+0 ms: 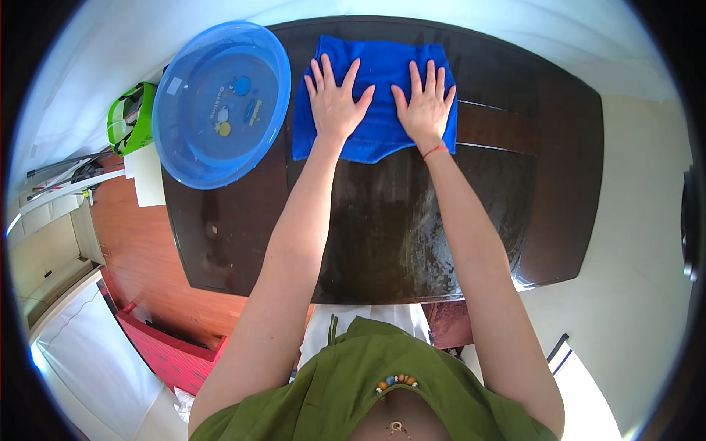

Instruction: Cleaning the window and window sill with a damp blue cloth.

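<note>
A blue cloth [380, 71] lies spread on the far part of a dark, glossy table [375, 237]. On its left part rests my left hand [336, 105], palm down with the fingers spread. My right hand [424, 105] presses flat on the right part of the cloth, its fingers also apart, with a thin red cord around the wrist. Neither hand grips the cloth. Wet-looking streaks mark the tabletop between my forearms and below the right one.
A translucent blue plastic basin [237, 160] with printed cartoon figures stands at the table's left edge, left of the cloth. Past it is a green bag [144, 118]. A red piece of furniture [165, 342] is at the lower left, and a pale wall rises beyond the table.
</note>
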Available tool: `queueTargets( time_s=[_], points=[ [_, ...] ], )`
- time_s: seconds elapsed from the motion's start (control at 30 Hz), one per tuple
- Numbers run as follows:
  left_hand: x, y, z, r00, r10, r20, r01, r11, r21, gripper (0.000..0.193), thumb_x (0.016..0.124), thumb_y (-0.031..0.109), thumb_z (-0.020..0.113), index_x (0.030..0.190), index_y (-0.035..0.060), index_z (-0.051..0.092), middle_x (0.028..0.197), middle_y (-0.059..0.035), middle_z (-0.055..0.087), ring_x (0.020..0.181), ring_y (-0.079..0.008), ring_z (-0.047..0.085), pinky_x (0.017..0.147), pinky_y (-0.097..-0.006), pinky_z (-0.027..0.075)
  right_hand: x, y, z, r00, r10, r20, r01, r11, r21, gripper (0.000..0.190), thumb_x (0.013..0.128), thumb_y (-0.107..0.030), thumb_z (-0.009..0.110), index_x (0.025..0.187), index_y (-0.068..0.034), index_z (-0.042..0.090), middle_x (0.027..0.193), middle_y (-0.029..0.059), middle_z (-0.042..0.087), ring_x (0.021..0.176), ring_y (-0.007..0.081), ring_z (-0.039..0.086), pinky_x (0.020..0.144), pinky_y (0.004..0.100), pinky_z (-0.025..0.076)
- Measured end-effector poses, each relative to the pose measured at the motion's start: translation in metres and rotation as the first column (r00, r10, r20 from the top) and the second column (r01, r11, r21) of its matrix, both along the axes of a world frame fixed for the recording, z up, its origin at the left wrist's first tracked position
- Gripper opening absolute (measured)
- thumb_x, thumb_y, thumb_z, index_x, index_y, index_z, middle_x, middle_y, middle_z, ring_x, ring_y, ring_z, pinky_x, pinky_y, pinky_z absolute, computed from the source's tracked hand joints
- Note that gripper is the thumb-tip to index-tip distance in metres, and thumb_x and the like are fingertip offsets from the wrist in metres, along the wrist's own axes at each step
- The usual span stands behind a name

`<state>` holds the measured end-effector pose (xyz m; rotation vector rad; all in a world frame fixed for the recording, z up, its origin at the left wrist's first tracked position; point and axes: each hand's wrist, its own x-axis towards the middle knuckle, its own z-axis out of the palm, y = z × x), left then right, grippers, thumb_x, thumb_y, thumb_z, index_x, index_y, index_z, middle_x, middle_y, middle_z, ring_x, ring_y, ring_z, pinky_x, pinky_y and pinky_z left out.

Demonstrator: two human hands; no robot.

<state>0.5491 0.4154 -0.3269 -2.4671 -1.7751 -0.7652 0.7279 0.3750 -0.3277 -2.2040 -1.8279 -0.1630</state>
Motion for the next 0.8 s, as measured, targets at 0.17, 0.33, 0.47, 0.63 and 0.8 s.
queueTargets(
  time_s=[0.17,0.33,0.47,0.63,0.8],
  points=[
    [-0.047,-0.098,0.008,0.999,0.031,0.004,-0.031,0.998,-0.058,0.062,0.091,0.052,0.066,0.148,0.0283,0.053,0.158,-0.0315,0.032,0.145,-0.0537,0.029,0.116,-0.0644,0.026,-0.048,-0.095,0.012,0.997,0.052,-0.062,-0.058,0.994,-0.091,0.069,0.101,-0.054,0.047,0.158,-0.018,0.035,0.165,0.0149,0.028,0.154,0.036,0.021,0.122,0.0608,0.013],
    [-0.107,-0.217,0.016,0.994,0.104,-0.038,-0.108,0.985,-0.133,0.065,0.092,0.051,0.065,0.15,0.0267,0.05,0.16,-0.0307,0.029,0.146,-0.0542,0.027,0.116,-0.0647,0.025,-0.104,-0.2,0.023,0.98,0.159,-0.12,-0.178,0.968,-0.177,0.073,0.1,-0.052,0.049,0.159,-0.013,0.032,0.166,0.0172,0.024,0.155,0.0387,0.017,0.122,0.0624,0.012],
    [-0.165,-0.313,0.019,0.971,0.23,-0.06,-0.238,0.951,-0.198,0.067,0.088,0.05,0.069,0.149,0.0268,0.051,0.161,-0.0306,0.026,0.148,-0.0535,0.024,0.118,-0.0638,0.022,-0.162,-0.275,0.026,0.949,0.26,-0.178,-0.297,0.928,-0.227,0.076,0.1,-0.052,0.05,0.16,-0.011,0.03,0.166,0.0182,0.023,0.155,0.0393,0.017,0.122,0.063,0.012],
    [-0.225,-0.4,0.013,0.926,0.364,-0.098,-0.377,0.901,-0.213,0.072,0.086,0.048,0.073,0.151,0.027,0.049,0.163,-0.0302,0.022,0.148,-0.0552,0.019,0.118,-0.0655,0.021,-0.222,-0.348,0.028,0.888,0.392,-0.239,-0.452,0.84,-0.301,0.079,0.099,-0.053,0.052,0.16,-0.009,0.029,0.167,0.0174,0.02,0.155,0.0383,0.013,0.122,0.0636,0.01],
    [-0.279,-0.415,0.009,0.875,0.477,-0.077,-0.48,0.838,-0.261,0.077,0.084,0.046,0.075,0.153,0.0271,0.046,0.165,-0.0285,0.014,0.148,-0.0591,0.01,0.117,-0.0691,0.02,-0.271,-0.355,0.022,0.832,0.487,-0.268,-0.55,0.79,-0.272,0.079,0.098,-0.054,0.052,0.16,-0.01,0.029,0.168,0.0179,0.018,0.155,0.0397,0.012,0.121,0.0647,0.01]
  ],
)
